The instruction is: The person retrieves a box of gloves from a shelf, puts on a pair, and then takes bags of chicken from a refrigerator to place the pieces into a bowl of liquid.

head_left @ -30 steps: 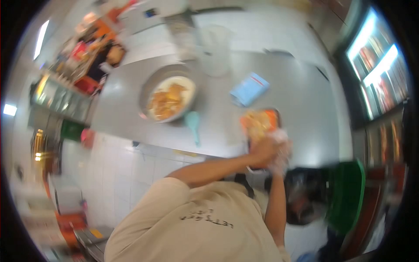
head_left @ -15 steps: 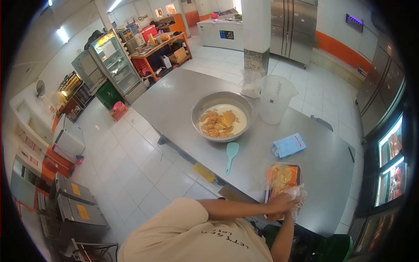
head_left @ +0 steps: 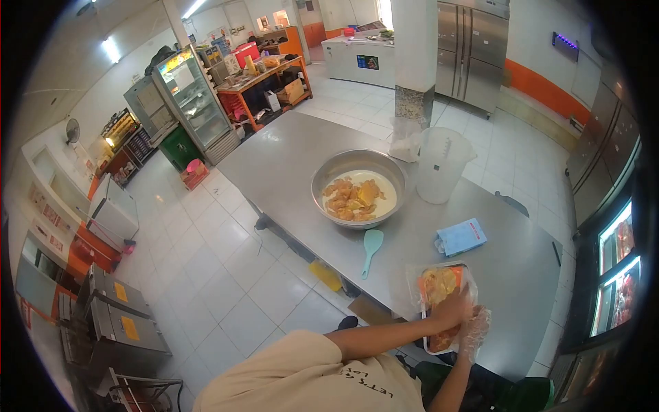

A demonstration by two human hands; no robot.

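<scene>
My left hand (head_left: 449, 310), bare, reaches over a tray of yellow-orange food pieces (head_left: 439, 280) in clear plastic wrap. Its fingers look stretched out, and I see nothing held in them. My right hand (head_left: 473, 331) wears a clear plastic glove (head_left: 484, 319) and is close by the tray's right edge; its fingers are too blurred to read. Beyond the hands lies a blue carton (head_left: 461, 237). To its left rests a mint-green rice paddle (head_left: 372, 247). A steel bowl (head_left: 319, 196) holds orange-yellow pieces (head_left: 350, 200) in creamy white liquid.
A steel table (head_left: 274, 154) carries these things. A tall translucent measuring jug (head_left: 439, 168) and a plastic bag (head_left: 405, 141) stand at its far side by a pillar (head_left: 414, 62). A dark thin object (head_left: 557, 254) lies near the right edge. Lit display fridge (head_left: 614, 275) at right.
My hands have moved apart: the left has come off the gloved right hand and now lies over the tray. The view has shifted slightly.
</scene>
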